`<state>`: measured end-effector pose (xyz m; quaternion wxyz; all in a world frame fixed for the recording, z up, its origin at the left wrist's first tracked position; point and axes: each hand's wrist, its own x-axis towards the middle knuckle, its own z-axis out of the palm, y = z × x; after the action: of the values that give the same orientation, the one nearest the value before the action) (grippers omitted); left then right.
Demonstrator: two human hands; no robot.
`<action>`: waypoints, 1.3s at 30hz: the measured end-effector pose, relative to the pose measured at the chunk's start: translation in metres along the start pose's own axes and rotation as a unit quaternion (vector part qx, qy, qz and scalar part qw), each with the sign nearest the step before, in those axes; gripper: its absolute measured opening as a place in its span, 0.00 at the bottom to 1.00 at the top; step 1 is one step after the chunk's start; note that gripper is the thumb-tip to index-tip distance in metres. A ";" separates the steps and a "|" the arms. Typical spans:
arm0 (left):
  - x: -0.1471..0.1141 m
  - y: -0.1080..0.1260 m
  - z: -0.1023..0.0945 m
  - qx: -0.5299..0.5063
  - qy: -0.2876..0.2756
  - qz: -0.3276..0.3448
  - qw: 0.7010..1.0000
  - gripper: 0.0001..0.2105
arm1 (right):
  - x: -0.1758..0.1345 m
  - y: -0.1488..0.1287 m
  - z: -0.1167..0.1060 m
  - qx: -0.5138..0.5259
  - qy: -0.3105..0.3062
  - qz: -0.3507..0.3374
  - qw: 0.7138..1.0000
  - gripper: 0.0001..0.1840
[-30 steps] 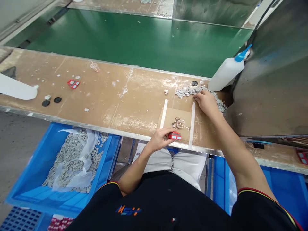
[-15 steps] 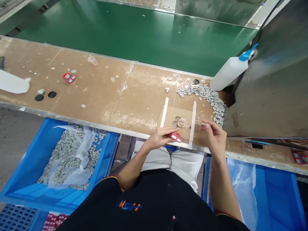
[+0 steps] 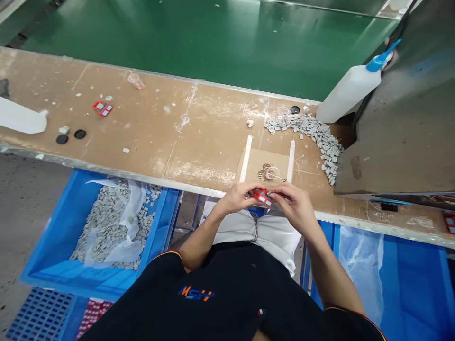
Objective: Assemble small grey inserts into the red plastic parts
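My left hand (image 3: 235,197) pinches a small red plastic piece with pale blue window-like panels (image 3: 263,197) at the bench's front edge. Thumb and fingers of my right hand (image 3: 295,204) are closed together against the right side of that piece; whatever they grip is too small to make out. Just beyond both hands, a small clear cup (image 3: 272,172) with a thin stick in it rests on a cardboard sheet (image 3: 266,157) with white strips at both sides. A curved heap of small grey tiles (image 3: 322,137) lies farther to the right.
A white bottle with a blue nozzle (image 3: 350,92) leans by the metal wall on the right. Another red piece (image 3: 103,108) and black caps (image 3: 80,134) lie on the left bench. Below the bench, a blue bin (image 3: 50,255) holds many grey tiles.
My right hand has moved left from beside the cardboard to the red piece, and its fingers now touch it. My left hand still holds the piece. The view has shifted slightly.
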<state>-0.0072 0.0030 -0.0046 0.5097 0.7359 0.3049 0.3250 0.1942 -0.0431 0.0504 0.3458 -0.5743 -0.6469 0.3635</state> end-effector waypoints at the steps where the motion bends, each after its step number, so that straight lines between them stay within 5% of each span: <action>1: 0.000 0.000 0.000 0.005 0.000 0.003 1.000 0.15 | 0.001 0.001 0.000 -0.007 -0.006 0.005 1.000 0.08; 19: -0.003 -0.002 -0.002 0.071 -0.013 0.021 0.997 0.09 | -0.013 0.004 0.009 -0.018 -0.034 -0.074 0.997 0.09; 25: -0.004 0.001 0.005 0.016 0.043 0.076 0.996 0.08 | -0.033 0.017 0.031 0.154 0.059 0.003 0.986 0.19; 28: -0.006 0.012 0.007 -0.014 0.016 0.085 0.996 0.11 | -0.044 0.018 0.036 0.194 0.104 0.043 0.975 0.23; 39: -0.001 0.053 0.012 -0.076 0.016 0.034 0.996 0.02 | -0.047 -0.007 0.002 -0.014 0.107 -0.090 0.990 0.13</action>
<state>0.0076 -0.0197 0.0420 0.5480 0.6994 0.2627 0.3762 0.1933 -0.0904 0.0540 0.4362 -0.5545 -0.6601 0.2580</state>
